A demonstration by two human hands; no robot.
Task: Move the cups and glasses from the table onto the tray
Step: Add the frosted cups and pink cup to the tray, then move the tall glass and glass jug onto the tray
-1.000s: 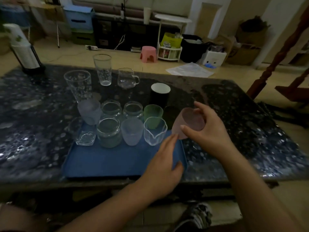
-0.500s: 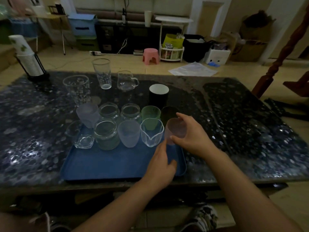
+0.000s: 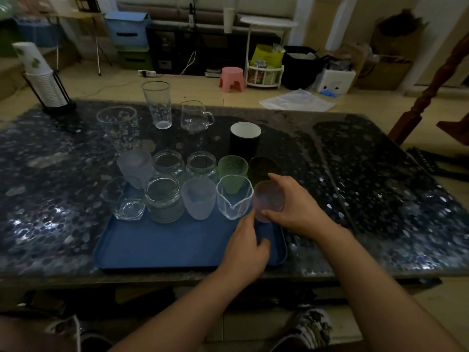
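Observation:
My right hand [image 3: 297, 209] grips a pink frosted cup [image 3: 268, 200], upright at the right end of the blue tray [image 3: 162, 245], beside a clear spouted glass [image 3: 234, 198]. My left hand [image 3: 245, 246] rests on the tray's right front part, one fingertip at the pink cup's base, holding nothing. Several cups and jars stand in two rows on the tray, among them a green cup [image 3: 232, 168] and a frosted cup [image 3: 198, 200]. On the table behind stand a black cup with white inside [image 3: 245, 141], a tall glass [image 3: 157, 104], a small glass pitcher [image 3: 195, 116] and a wide glass [image 3: 118, 128].
The dark speckled table [image 3: 368, 189] extends right of the tray. A stack of paper cups in a black holder [image 3: 48, 82] stands at the far left corner. Beyond the table are a pink stool [image 3: 232, 78], boxes and shelves on the floor. My shoes show under the table's front edge.
My right hand has brought the pink cup left and down from above the table to the tray's right end, turning it upright. My left hand stayed on the tray, its fingers now near the cup's base.

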